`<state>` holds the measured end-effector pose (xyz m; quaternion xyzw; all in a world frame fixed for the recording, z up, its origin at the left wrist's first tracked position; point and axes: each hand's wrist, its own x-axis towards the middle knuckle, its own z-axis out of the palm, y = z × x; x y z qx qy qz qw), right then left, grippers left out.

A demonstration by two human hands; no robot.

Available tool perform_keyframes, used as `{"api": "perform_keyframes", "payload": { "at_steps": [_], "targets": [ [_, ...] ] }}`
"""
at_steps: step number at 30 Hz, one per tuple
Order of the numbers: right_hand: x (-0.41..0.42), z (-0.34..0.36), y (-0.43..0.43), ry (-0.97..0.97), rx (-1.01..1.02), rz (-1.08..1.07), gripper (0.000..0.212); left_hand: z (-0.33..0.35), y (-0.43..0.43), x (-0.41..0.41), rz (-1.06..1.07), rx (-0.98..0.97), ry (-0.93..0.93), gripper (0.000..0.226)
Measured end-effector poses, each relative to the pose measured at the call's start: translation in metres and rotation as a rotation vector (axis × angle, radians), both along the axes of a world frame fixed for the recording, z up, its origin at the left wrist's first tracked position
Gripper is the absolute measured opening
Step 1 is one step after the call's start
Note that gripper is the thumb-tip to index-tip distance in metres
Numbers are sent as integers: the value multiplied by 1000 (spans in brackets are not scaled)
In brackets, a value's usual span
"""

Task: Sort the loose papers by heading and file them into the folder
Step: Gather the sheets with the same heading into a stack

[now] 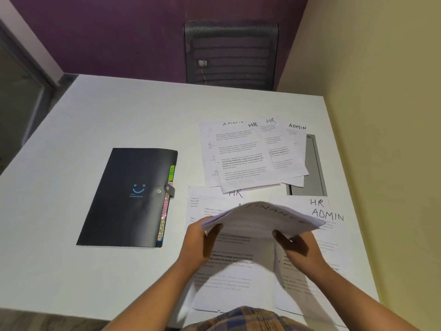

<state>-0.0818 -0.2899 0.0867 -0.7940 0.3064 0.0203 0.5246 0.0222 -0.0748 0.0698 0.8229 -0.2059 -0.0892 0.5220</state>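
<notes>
We judge the sorting as hardly begun. The black folder (126, 197) lies closed at centre left, and loose papers (248, 154) headed HR and ADMIN lie mixed at centre right. Lower centre, our left hand (200, 237) and right hand (298, 247), fingers curled, each grip one side of the lifted FINANCE sheets (262, 218).

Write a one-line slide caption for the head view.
Left hand and right hand hold white paper headed FINANCE over loose HR and ADMIN sheets; closed black folder lies left on white table.
</notes>
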Motion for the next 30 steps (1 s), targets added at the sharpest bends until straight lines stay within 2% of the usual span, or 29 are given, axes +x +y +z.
{"api": "perform_keyframes", "payload": {
  "at_steps": [1,3,4,7,10,12,15,17,21,24,30],
  "targets": [
    [1,-1,-1,10,-49,25,11,-6,2,2,2,-5,-18,42],
    [4,-1,-4,-4,-105,39,14,-13,7,6,38,-43,26,24],
    [5,2,-4,-21,-81,33,14,-14,10,9,61,-52,65,15],
    [9,10,1,-97,27,-51,10,-13,18,14,138,-52,231,7],
    [17,15,12,-151,158,-202,13,-9,32,14,56,-67,399,16],
    [23,16,17,-161,233,-290,15,-7,43,11,13,13,399,5],
    [30,20,27,-177,326,-360,17,-9,58,5,35,57,433,27],
    [31,20,35,-170,295,-327,14,-12,67,4,81,62,439,29],
    [31,12,60,-119,162,-226,10,-10,81,5,196,-29,540,12],
    [35,7,74,-124,73,-236,11,-15,97,13,193,-19,593,14],
    [42,2,97,-109,233,-363,14,-23,133,30,145,-16,761,15]
  ]
}}
